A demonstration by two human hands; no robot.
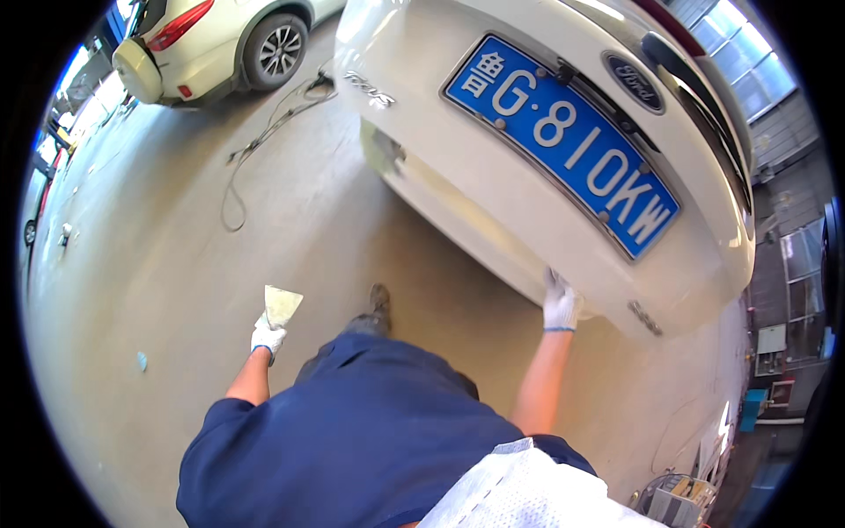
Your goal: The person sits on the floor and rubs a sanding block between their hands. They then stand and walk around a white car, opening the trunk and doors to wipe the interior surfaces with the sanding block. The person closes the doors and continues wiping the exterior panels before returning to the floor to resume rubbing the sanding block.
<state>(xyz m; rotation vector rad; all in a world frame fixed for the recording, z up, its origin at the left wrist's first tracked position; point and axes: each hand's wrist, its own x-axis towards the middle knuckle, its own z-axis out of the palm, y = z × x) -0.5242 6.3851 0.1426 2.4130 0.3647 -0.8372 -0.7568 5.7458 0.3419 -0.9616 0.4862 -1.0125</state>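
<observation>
My left hand, in a white knit glove, is held out low over the floor. It is closed around a putty knife, whose flared blade points up and is coated pale yellow. My right hand, also gloved, reaches to the lower edge of a white car's tailgate. Its fingers are bent against the panel, with something greyish at their tips too small to make out. Pale yellowish patches show on the lower left corner of the car's rear.
A hose or cable lies in loops on the concrete floor. Another light-coloured car stands at the far left. A small blue scrap lies left of me. Equipment sits at the lower right.
</observation>
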